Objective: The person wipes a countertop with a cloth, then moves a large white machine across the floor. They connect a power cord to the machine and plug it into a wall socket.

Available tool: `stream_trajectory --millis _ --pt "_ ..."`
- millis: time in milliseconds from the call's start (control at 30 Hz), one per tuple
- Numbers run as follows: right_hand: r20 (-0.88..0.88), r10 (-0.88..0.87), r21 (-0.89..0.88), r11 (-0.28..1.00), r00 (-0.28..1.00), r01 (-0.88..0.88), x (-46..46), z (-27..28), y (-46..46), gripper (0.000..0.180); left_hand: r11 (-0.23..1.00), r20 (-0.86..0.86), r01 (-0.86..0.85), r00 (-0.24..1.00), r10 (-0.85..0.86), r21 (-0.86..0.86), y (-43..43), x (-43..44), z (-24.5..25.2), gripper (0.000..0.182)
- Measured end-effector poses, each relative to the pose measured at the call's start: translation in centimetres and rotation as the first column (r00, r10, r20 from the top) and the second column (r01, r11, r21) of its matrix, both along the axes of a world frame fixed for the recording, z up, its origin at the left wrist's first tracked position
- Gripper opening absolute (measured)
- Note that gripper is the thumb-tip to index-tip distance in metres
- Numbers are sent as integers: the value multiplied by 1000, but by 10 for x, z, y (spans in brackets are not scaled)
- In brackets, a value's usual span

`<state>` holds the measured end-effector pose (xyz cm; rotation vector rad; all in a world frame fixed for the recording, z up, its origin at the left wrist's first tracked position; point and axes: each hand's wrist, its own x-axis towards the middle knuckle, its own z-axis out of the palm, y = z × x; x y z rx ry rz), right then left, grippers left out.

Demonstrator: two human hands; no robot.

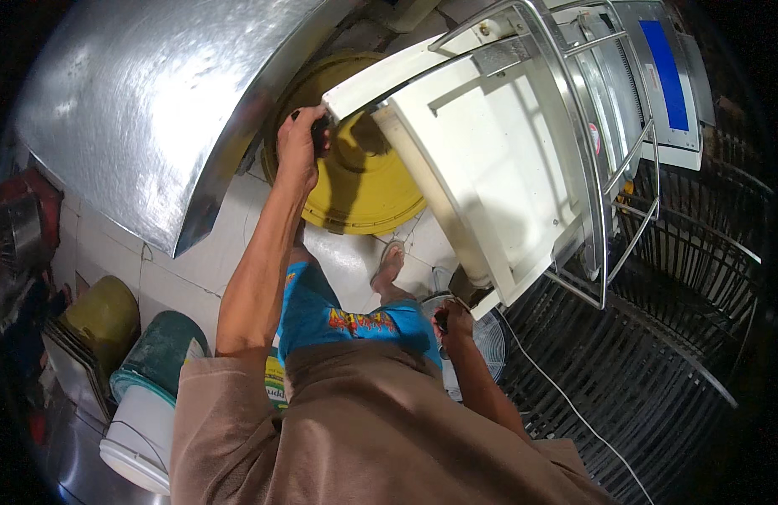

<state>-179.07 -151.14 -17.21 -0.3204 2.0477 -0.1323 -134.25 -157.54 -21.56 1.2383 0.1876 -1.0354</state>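
Observation:
A white machine (509,158), with a tubular metal guard (581,107) and a pale roller (427,196) along its near end, stands before me to the right. My left hand (300,136) is closed around a dark knob or handle at the machine's upper left corner. At the lower corner, my right hand (455,325) grips another dark handle, partly hidden by the fingers. Between the machine and a steel table lies a round yellow lid (357,196) on the floor side, with the machine's shadow across it.
A steel table (143,101) fills the upper left. Buckets (161,347) and a leaning stack of trays stand lower left. Dark slatted racks (591,353) are at right, with a white cable (553,385) across them. A fan (490,341) is beside my right hand.

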Motion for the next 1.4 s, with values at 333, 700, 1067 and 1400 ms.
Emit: stream_trajectory --millis 333,700,1067,1400 --pt "-101 55 19 998 993 -53 -68 -14 2 20 999 17 51 999 -51 0 34 -44 -12 22" --pt "-246 529 134 848 812 -512 -365 -68 10 40 999 -50 22 998 -24 -34 123 -224 20 22" --pt "-230 467 310 867 854 -390 -448 10 -53 25 969 -466 149 855 -226 -195 166 -397 29 37" --pt "-250 188 234 964 950 -129 -391 0 -16 21 986 -443 167 885 -147 8 143 -292 51 31"
